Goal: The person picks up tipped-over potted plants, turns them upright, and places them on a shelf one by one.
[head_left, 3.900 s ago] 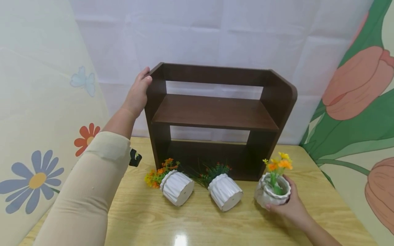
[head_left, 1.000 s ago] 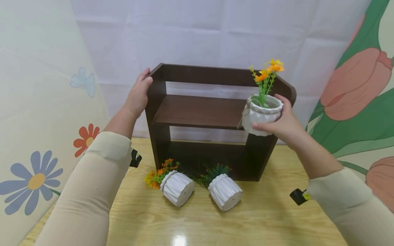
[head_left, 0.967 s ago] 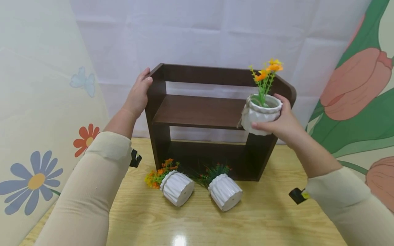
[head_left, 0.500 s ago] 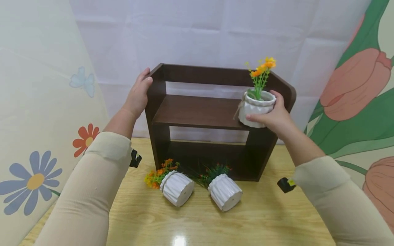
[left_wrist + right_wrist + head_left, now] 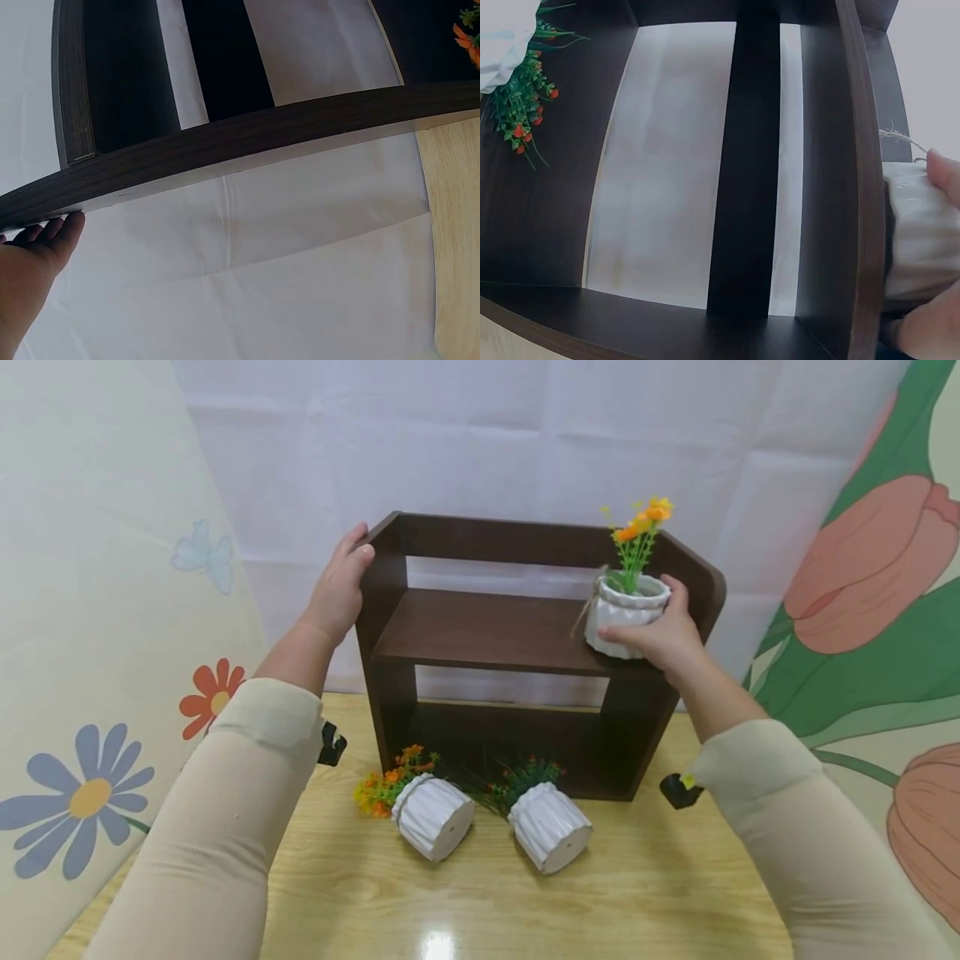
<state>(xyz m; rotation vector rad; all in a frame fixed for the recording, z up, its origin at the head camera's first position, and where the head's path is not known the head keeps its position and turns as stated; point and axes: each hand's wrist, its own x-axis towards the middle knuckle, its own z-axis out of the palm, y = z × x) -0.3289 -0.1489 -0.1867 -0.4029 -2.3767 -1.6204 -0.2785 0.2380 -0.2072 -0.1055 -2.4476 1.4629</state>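
Note:
A white ribbed flowerpot with twine and yellow-orange artificial flowers is upright at the right end of the upper board of a dark brown shelf. My right hand grips it from the right, thumb in front. In the right wrist view the flowerpot's base is at the board; whether it bears fully is unclear. My left hand rests against the outer face of the shelf's left side near the top. The left wrist view shows its fingers touching that panel from outside.
Two white flowerpots lie tipped on the wooden table before the shelf: the left pot with orange and yellow flowers, the right pot with red-dotted greenery. A white cloth hangs behind. Flower-printed walls flank both sides.
The right hand has lifted the flowerpot from the table at right up to the upper board, then moved it slightly left and inward. Left hand and tipped pots stay put.

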